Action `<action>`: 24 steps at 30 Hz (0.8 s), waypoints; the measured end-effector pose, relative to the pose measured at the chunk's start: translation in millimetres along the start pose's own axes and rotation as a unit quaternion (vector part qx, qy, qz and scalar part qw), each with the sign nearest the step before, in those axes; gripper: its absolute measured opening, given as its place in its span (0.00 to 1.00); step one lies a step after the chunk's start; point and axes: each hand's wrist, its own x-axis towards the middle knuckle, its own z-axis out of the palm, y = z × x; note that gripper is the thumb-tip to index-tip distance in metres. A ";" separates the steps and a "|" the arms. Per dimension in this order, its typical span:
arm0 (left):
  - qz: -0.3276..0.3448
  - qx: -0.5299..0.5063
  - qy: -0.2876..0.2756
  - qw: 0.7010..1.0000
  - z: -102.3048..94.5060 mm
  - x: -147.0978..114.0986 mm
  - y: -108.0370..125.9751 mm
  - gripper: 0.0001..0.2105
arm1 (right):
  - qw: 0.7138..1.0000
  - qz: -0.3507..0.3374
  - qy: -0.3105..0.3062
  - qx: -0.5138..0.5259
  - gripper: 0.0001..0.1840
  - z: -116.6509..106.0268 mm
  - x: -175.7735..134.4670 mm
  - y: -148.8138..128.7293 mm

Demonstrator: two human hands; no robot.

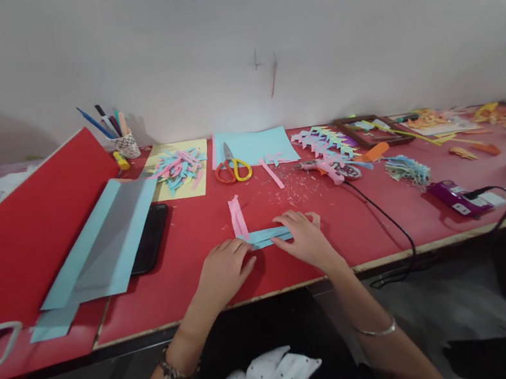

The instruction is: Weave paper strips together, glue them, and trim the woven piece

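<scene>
While touching light-blue paper strips (268,237), just beside pink paper strips (237,217) on the bench (191,226), with left hand (223,270) and right hand (308,242), has thumbs (248,269) spread from fingers (230,249) (cannot tell whether pinching).

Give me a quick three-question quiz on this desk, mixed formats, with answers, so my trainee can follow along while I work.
1. Multiple choice: what colour is the paper strip partly covered by the right hand?
A) Pink
B) Light blue
C) Yellow

2. True or false: in this view, the scissors lie to the left of the pink glue gun.

3. Fill in: the pile of cut paper pieces rests on a ____ sheet.

Key: 1. B; 2. True; 3. yellow
</scene>
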 end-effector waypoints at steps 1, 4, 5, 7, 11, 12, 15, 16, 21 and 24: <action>-0.001 0.002 0.001 1.000 0.1 -0.1 0.1 0.08 | 1.000 0.016 0.004 -0.005 0.14 0.4 -1.1 -0.6; -0.004 0.011 0.002 1.000 0.4 -0.4 0.4 0.08 | 0.998 0.054 0.018 -0.004 0.13 3.9 -2.3 -1.2; -0.005 0.013 0.003 1.000 0.4 -0.4 0.6 0.08 | 0.998 0.060 0.024 0.010 0.13 5.4 -2.1 -0.8; -0.005 0.015 0.005 1.000 0.3 -0.4 0.9 0.07 | 0.996 0.067 0.035 0.055 0.14 8.2 -1.2 0.8; -0.003 0.018 0.007 1.000 -0.1 -0.3 1.3 0.08 | 0.974 0.077 0.071 0.199 0.18 9.5 1.1 6.9; -0.004 0.018 0.007 1.000 -0.2 -0.1 1.3 0.08 | 0.964 0.077 0.084 0.239 0.18 8.8 1.9 8.6; -0.008 0.016 0.004 1.000 -0.7 1.1 0.8 0.08 | 0.936 0.062 0.121 0.324 0.15 5.1 4.8 12.0; -0.008 0.015 0.003 1.000 -0.9 1.8 0.5 0.08 | 0.933 0.054 0.125 0.334 0.14 3.8 5.8 12.6; -0.013 0.027 0.000 1.000 -1.4 6.1 0.3 0.08 | 0.951 0.023 0.099 0.292 0.12 -1.8 11.2 11.0; -0.032 0.040 0.001 0.999 -2.4 8.5 2.5 0.08 | 0.964 -0.004 0.105 0.243 0.12 -4.6 14.1 7.7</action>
